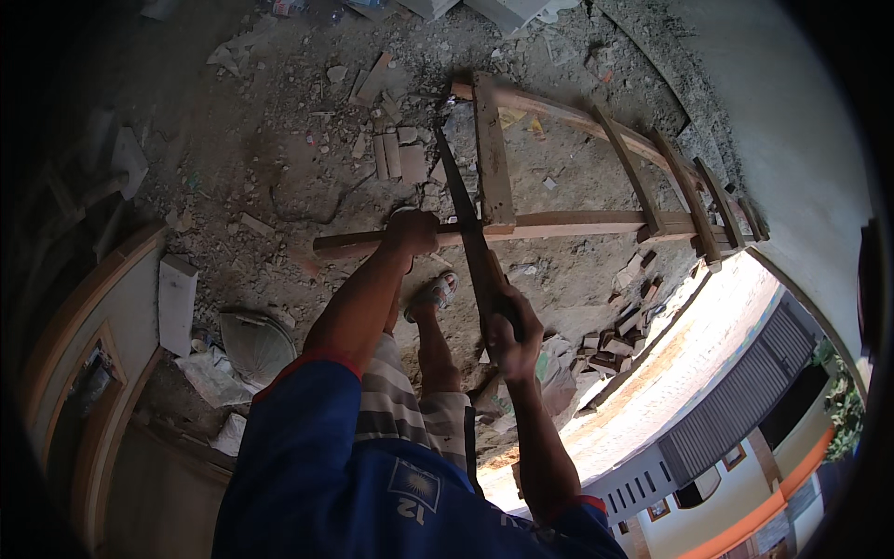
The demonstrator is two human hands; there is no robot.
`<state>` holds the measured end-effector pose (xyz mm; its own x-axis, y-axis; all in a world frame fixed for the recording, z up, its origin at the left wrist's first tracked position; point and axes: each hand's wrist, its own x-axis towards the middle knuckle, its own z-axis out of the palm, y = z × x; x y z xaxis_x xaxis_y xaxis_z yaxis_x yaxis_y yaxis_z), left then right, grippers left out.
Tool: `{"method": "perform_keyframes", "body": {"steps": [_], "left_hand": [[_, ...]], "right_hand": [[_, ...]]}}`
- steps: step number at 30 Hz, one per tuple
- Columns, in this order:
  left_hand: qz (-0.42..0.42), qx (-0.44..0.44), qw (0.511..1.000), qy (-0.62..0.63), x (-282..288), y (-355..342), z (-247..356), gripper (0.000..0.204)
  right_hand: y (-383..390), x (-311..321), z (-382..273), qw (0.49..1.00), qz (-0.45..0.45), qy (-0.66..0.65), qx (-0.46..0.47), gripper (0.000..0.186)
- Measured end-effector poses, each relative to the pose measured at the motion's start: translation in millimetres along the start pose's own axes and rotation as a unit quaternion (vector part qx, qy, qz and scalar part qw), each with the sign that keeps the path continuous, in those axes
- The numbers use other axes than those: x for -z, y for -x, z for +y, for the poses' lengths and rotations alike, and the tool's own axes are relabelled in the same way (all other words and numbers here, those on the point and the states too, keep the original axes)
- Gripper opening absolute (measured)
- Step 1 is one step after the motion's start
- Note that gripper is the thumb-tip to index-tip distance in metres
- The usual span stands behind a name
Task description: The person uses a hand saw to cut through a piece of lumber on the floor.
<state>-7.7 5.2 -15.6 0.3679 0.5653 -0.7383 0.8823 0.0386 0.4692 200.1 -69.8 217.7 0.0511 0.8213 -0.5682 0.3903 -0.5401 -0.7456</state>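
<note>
Blue shirt: is filling the near edge, its red-trimmed sleeves lying left and right.
Striped shorts: are showing just beyond it, between the arms.
Right hand: is gripping the handle of the handsaw, fingers wrapped together and clamped on it.
Brick pile: is lying to the right, beside the bright doorway strip.
Sandalled foot: is resting on the dirt, between the forearms and near of the timber; a blade slipping off the wood could be cutting it, since the toes are mostly bare.
Left hand: is pressing around the near rail of a ladder-like wooden frame, fingers curled together and clamped on the wood, left of the saw.
Saw blade: is crossing that rail just left of the crosspiece, its tip pointing far and slightly left; whether the teeth are biting cannot be told. A jump sideways could be bringing it into the left knuckles, or scoring the crosspiece so close by.
Far rail: is running beyond, with rungs spanning to the right; loose footing on rubble could be letting the frame rock and pinching the blade.
Broken tiles: are lying far, left of the blade.
</note>
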Motion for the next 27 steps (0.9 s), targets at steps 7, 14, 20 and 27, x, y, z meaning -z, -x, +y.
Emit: {"method": "perform_keyframes", "body": {"steps": [7,14,20,27], "left_hand": [[-0.013,0.031,0.999,0.042,15,16,22,0.032],[-0.035,-0.002,0.999,0.009,0,6,30,0.034],[-0.037,0.038,0.999,0.008,13,13,20,0.032],[-0.042,0.017,0.999,0.012,9,6,25,0.041]], "right_hand": [[142,51,-14,0.998,0.012,-0.030,0.058,0.037],[-63,-36,5,0.997,0.031,0.048,0.049,0.036],[148,58,-11,0.999,0.013,0.017,-0.025,0.039],[-5,-22,32,0.997,0.033,0.029,0.070,0.038]]}}
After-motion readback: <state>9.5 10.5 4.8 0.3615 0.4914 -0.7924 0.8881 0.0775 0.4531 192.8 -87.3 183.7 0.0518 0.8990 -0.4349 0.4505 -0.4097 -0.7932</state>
